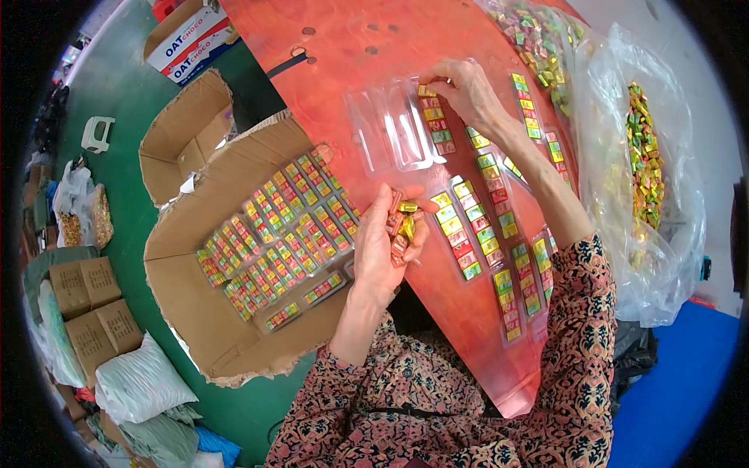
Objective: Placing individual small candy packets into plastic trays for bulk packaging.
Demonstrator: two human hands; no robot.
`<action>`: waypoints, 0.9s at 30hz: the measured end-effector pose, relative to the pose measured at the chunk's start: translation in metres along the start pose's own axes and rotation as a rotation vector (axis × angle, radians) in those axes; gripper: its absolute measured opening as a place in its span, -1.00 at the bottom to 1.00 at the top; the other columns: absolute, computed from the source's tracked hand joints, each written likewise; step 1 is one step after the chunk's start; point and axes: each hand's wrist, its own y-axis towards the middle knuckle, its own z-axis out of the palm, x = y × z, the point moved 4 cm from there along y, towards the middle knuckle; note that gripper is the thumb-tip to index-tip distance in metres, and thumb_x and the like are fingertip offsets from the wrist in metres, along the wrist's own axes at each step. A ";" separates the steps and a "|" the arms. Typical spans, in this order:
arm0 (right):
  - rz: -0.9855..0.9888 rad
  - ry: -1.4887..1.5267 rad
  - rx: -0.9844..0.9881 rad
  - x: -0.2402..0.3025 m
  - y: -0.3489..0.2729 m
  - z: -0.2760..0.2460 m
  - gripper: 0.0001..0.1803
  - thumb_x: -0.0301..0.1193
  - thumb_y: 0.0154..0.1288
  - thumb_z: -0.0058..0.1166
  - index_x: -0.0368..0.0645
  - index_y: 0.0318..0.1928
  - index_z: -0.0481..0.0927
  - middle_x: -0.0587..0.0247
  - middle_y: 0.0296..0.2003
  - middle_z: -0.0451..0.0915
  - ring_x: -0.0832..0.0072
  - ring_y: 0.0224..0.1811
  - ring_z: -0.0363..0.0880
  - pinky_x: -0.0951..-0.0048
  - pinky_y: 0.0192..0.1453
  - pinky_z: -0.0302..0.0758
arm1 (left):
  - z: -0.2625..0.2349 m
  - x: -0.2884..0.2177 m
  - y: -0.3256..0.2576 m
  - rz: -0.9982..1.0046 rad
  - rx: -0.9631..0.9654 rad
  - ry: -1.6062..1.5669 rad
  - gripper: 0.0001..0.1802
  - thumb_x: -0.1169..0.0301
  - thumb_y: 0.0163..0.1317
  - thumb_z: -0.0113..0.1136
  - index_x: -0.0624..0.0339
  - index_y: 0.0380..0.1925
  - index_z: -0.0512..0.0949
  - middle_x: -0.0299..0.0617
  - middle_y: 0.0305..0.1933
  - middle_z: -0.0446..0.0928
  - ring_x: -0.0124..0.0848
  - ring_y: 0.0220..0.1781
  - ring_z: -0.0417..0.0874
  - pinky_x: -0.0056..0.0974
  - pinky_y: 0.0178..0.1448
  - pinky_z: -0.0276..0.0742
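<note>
Sweets in bright wrappers (pixel 402 222) sit bunched in the left hand (pixel 382 249), its fingers closed around the handful just above the near edge of the red bench (pixel 343 47). The right hand (pixel 468 90) reaches further out — its fingers pinch one small sweet at the top of a clear plastic tray (pixel 402 129), where a column of sweets is partly laid in. Filled strips of sweets (pixel 468 230) lie in rows on the bench between the two hands and along the right forearm. To the left, an open cardboard box (pixel 195 312) holds many filled trays laid flat. On the right, a clear bag of loose sweets (pixel 644 164) leans against the bench.
</note>
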 end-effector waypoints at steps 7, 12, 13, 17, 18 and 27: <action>-0.087 -0.071 0.044 -0.002 -0.003 0.007 -0.85 -0.55 0.01 0.00 -0.24 -0.36 0.58 0.11 -0.40 0.56 0.20 -0.29 0.51 0.33 -0.19 0.43 | 0.000 0.001 0.001 0.000 0.016 -0.031 -0.50 0.10 0.35 -0.34 0.37 -0.18 0.40 0.03 -0.36 0.49 -0.53 -0.66 0.36 -0.54 -0.75 0.12; -0.191 -0.185 -0.018 -0.004 -0.006 0.011 -0.85 -0.55 -0.01 -0.01 -0.22 -0.37 0.58 0.12 -0.39 0.55 0.20 -0.25 0.48 0.30 -0.15 0.40 | 0.001 0.001 0.001 0.006 0.019 -0.012 -0.49 0.09 0.35 -0.34 0.37 -0.18 0.40 0.02 -0.36 0.49 -0.53 -0.66 0.36 -0.54 -0.75 0.12; -0.187 -0.187 -0.017 -0.005 -0.006 0.011 -0.85 -0.55 -0.01 -0.01 -0.22 -0.37 0.58 0.12 -0.39 0.55 0.20 -0.25 0.48 0.30 -0.15 0.40 | 0.001 0.001 0.001 0.010 0.019 -0.008 -0.49 0.09 0.35 -0.34 0.38 -0.18 0.40 0.03 -0.36 0.49 -0.53 -0.66 0.36 -0.55 -0.75 0.12; -0.167 -0.115 -0.055 0.005 -0.008 -0.002 -0.86 -0.54 0.02 -0.04 -0.25 -0.37 0.57 0.08 -0.42 0.54 0.16 -0.28 0.48 0.28 -0.16 0.40 | 0.000 0.002 0.001 0.008 -0.004 0.005 -0.49 0.09 0.35 -0.33 0.37 -0.18 0.40 0.03 -0.36 0.49 -0.53 -0.66 0.36 -0.55 -0.75 0.12; -0.129 -0.026 -0.033 0.010 -0.009 -0.007 -0.86 -0.53 0.04 -0.06 -0.27 -0.39 0.56 0.05 -0.44 0.53 0.12 -0.29 0.48 0.24 -0.16 0.40 | 0.000 0.002 0.001 0.013 -0.006 0.006 -0.50 0.09 0.34 -0.31 0.37 -0.19 0.40 0.02 -0.36 0.49 -0.53 -0.66 0.36 -0.55 -0.75 0.13; 0.164 0.184 0.050 0.024 -0.035 -0.035 -0.85 -0.51 0.06 0.07 -0.30 -0.31 0.56 0.15 -0.45 0.56 0.46 -0.38 0.52 0.47 -0.29 0.42 | 0.001 0.000 -0.001 0.028 -0.028 0.063 -0.58 0.10 0.28 -0.12 0.30 -0.31 0.45 -0.03 -0.41 0.51 -0.56 -0.71 0.33 -0.55 -0.77 0.11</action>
